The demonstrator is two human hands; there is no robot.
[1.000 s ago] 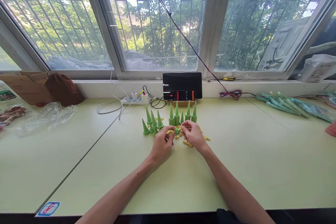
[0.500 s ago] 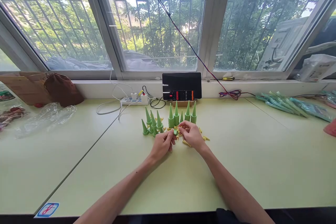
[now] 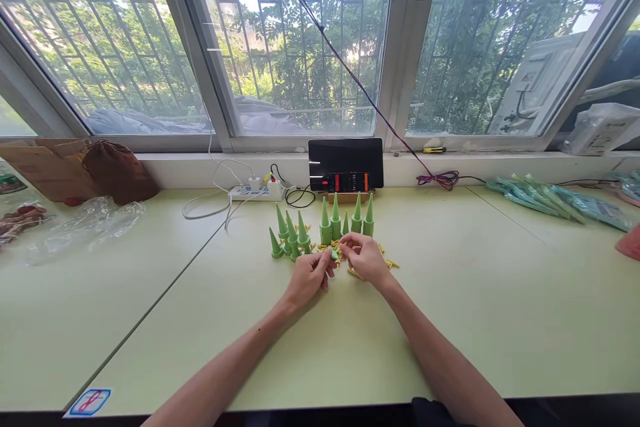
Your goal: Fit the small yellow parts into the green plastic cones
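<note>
My left hand (image 3: pixel 307 276) pinches a small light-green plastic piece (image 3: pixel 334 253) between thumb and fingers. Just to its right, my right hand (image 3: pixel 369 260) is closed in a pinch with its fingertips close to that piece; whatever it grips is too small to make out. Small yellow plastic pieces (image 3: pixel 393 263) lie loose under and around both hands. Beyond my left hand stands a cluster of pointed green cones (image 3: pixel 293 230). Behind my right hand more green cones (image 3: pixel 326 223) stand upright in a row, some on ribbed green bases.
A dark tablet (image 3: pixel 345 150) leans by the window, a phone (image 3: pixel 351 182) with a timer before it. Left of them is a power strip (image 3: pixel 257 192) with cables. Green plastic packets (image 3: pixel 540 199) lie at the right, a brown pouch (image 3: pixel 120 170) and clear plastic bag (image 3: pixel 90 227) at the left.
The green piece has turned slightly in my left fingertips. Both hands stay in nearly the same place, and the cones have not moved.
</note>
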